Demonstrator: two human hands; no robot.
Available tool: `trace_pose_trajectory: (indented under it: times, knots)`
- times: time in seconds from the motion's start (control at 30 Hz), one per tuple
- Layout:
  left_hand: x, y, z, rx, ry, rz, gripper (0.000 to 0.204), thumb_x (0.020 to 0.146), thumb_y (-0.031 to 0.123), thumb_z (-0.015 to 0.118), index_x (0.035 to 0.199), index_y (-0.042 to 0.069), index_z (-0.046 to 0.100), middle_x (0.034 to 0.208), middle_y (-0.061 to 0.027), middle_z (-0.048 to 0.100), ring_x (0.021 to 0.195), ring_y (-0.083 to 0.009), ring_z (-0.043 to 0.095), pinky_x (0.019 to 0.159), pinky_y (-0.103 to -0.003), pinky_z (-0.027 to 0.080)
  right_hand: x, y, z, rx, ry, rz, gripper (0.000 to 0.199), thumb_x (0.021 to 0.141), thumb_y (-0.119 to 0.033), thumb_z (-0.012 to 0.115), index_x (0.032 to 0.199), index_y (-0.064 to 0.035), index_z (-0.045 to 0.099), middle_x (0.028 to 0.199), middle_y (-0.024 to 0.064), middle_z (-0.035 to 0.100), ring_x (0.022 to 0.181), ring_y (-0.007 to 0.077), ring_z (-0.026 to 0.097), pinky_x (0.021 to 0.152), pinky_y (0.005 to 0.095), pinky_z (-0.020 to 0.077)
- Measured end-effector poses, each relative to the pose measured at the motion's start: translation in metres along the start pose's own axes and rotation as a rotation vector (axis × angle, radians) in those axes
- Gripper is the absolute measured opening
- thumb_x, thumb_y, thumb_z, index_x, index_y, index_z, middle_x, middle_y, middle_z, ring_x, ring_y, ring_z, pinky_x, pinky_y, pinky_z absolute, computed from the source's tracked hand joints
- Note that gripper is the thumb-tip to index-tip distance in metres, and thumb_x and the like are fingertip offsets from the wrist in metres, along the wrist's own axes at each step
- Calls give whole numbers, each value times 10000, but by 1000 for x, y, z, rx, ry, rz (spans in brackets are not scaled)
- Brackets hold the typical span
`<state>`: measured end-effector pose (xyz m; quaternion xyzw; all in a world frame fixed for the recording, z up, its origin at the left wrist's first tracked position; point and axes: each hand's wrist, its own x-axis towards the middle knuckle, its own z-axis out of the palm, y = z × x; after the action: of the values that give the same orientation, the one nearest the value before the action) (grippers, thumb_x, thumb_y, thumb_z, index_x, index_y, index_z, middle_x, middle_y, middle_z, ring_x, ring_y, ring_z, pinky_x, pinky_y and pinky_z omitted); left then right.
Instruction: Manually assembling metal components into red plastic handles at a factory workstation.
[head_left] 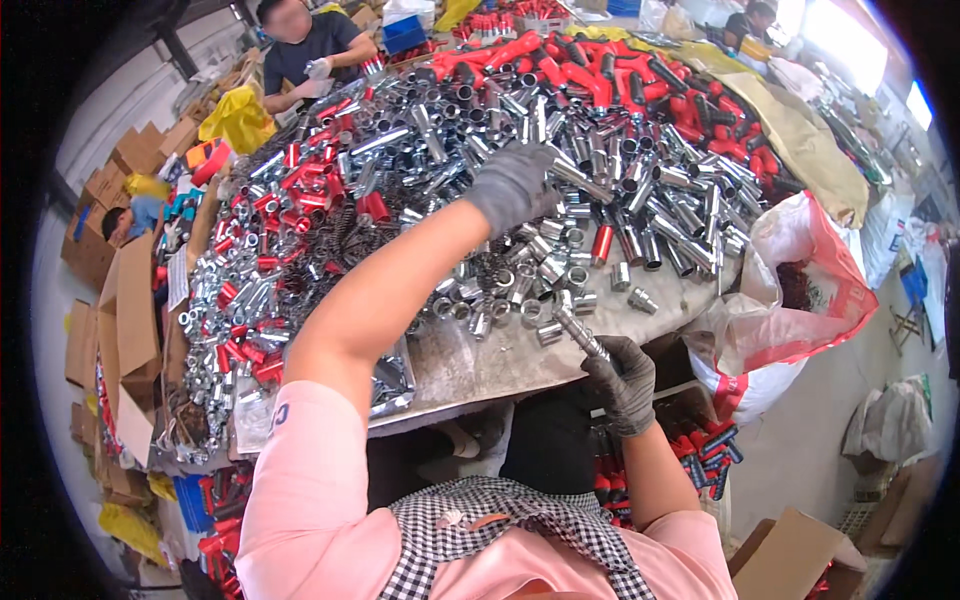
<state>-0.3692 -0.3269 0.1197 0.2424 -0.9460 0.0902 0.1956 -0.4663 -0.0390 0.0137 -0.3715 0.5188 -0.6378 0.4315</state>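
My right hand, in a grey glove, is closed round the lower end of a slim metal rod that looks ridged like a coil spring. The rod tilts up to the left over the table's near edge. Further away, my left hand, also gloved in grey, reaches over the heap with curled fingers at the end of a shiny chrome tube. Its fingertips are partly hidden. Short metal sleeves and a red tube lie between the hands.
Chrome tubes, dark springs and red handles cover the table. A white and red sack stands at its right edge. Cardboard boxes line the left. A co-worker handles parts across the table.
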Motion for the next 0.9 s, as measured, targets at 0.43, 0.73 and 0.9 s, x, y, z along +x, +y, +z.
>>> trace_pose_trajectory:
  times: [0.43, 0.73, 0.9]
  knots:
    - [20, -10, 45, -84, -195, 22, 359, 776, 320, 598, 1007, 50, 655, 959, -204, 656, 867, -352, 642, 748, -450, 509, -33, -14, 10, -21, 62, -84, 354, 755, -150, 759, 1028, 28, 620, 821, 6, 615, 732, 68, 533, 681, 228, 461]
    - [-187, -15, -141, -740, -236, 62, 419, 736, 251, 712, 1077, 14, 654, 896, -57, 673, 754, -106, 597, 637, -256, 488, -44, -16, 27, -213, -60, -159, 330, 717, -75, 763, 1008, 19, 641, 822, 14, 632, 737, 72, 560, 678, 231, 475]
    - [-280, 24, -180, -848, -444, -499, 307, 712, 178, 769, 969, 25, 698, 882, -79, 691, 829, -157, 650, 752, -296, 515, -58, -20, 72, -270, -378, -209, 346, 698, -104, 792, 996, 7, 653, 849, 20, 649, 793, 81, 573, 732, 245, 483]
